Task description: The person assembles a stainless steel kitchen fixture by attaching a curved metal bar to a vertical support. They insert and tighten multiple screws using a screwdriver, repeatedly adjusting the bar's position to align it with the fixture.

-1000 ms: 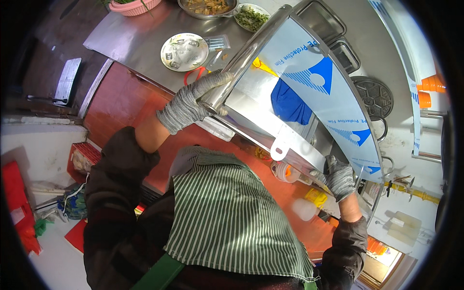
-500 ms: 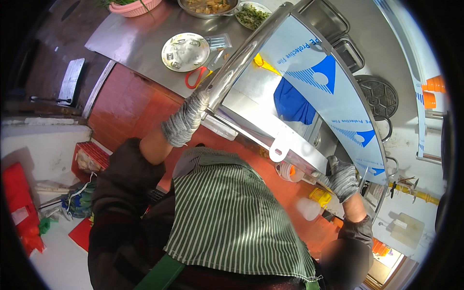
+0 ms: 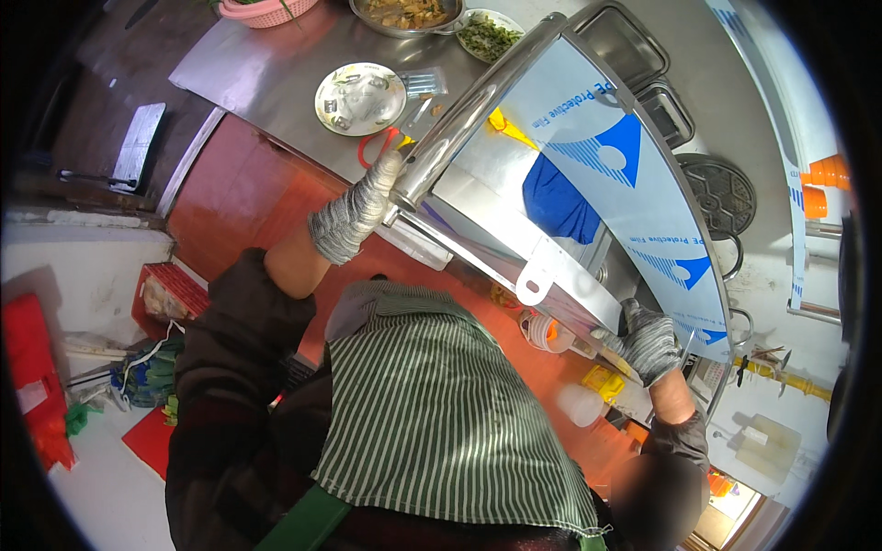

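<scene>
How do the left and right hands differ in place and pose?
The left hand is at the near end of the round metal tube; the right hand is at the right end of the bright metal strip. In view, the left hand points up-right; the right hand points up-left. Both wear grey gloves.

Right fingers (image 3: 633, 318) low around a film-covered steel frame (image 3: 617, 158), left fingers (image 3: 389, 172) apparently against its tube (image 3: 482, 106).
</scene>
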A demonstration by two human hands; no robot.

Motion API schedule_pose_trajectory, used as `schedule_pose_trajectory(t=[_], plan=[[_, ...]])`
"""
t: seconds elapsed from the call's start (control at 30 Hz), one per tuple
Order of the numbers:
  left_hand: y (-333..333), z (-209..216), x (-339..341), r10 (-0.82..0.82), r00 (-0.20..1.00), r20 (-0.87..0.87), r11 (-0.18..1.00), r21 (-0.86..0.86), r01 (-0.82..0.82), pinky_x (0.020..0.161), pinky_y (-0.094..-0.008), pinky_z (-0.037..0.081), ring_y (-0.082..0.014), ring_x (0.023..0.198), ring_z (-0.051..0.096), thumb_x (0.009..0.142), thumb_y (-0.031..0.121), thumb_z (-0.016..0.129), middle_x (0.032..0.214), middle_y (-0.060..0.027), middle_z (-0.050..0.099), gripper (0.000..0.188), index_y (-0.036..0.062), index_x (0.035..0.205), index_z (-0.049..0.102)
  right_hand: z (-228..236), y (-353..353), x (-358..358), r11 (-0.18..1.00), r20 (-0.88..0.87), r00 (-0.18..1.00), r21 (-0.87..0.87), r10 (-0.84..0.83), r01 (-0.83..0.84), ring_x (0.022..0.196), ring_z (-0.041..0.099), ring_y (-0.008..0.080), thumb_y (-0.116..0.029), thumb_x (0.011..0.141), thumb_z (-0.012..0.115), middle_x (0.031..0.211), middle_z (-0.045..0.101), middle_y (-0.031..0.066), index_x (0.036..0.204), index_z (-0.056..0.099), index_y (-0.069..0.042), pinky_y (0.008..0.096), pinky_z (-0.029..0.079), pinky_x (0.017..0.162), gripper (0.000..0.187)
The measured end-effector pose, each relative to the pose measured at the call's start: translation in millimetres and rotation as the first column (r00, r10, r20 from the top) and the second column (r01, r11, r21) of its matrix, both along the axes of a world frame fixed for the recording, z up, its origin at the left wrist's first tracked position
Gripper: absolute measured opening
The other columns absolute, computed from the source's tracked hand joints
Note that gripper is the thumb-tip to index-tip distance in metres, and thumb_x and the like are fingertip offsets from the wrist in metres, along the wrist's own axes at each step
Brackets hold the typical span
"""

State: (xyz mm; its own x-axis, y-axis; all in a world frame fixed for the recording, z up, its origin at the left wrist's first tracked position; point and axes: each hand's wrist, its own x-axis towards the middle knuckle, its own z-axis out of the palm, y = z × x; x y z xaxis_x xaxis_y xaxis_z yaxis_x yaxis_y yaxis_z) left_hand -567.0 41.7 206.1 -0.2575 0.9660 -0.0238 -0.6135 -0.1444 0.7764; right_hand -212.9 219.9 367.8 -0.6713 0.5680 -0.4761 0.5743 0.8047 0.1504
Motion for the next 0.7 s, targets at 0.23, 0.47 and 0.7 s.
schedule_pose_trajectory(t=[0.23,0.47,0.7], plan=[[2.0,10.1,-4.0,-0.068,0.988,-0.14,0.998,-0.021,0.065,0.08,-0.0272,0.046,-0.0116,0.098,0.052,0.088,0.057,0.051,0.121,-0.0024,0.05,0.074,0.0109,0.141,0.028,-6.9,-0.6,0.2,0.997,0.074,0.997,0.075,-0.003,-0.002,0.063,0.062,0.0329,-0.065,0.073,0.061,0.068,0.061,0.0153,0.08,0.055,-0.003,0.0405,0.049,0.058,0.063],[0.8,29.5,-4.7,-0.033,0.959,-0.282,0.994,-0.111,0.001,0.08,-0.0261,0.046,-0.0091,0.093,0.053,0.092,0.05,0.049,0.109,-0.0006,0.055,0.06,0.0079,0.134,0.039,-11.1,-7.1,2.8,0.985,0.099,0.994,0.17,-0.051,0.033,0.075,0.063,0.0381,-0.06,0.076,0.06,0.077,0.063,0.0197,0.094,0.056,-0.001,0.0437,0.049,0.068,0.062],[8.5,42.6,-21.5,-0.161,0.975,-0.153,0.961,-0.25,0.119,0.087,-0.0247,0.045,-0.0091,0.101,0.054,0.095,0.03,0.052,0.114,-0.0009,0.057,0.042,0.0053,0.129,0.049,-13.8,-7.9,2.2,0.978,0.121,0.989,0.199,-0.081,0.056,0.078,0.063,0.0363,-0.063,0.074,0.059,0.081,0.064,0.0205,0.098,0.056,-0.001,0.0433,0.049,0.07,0.066]])
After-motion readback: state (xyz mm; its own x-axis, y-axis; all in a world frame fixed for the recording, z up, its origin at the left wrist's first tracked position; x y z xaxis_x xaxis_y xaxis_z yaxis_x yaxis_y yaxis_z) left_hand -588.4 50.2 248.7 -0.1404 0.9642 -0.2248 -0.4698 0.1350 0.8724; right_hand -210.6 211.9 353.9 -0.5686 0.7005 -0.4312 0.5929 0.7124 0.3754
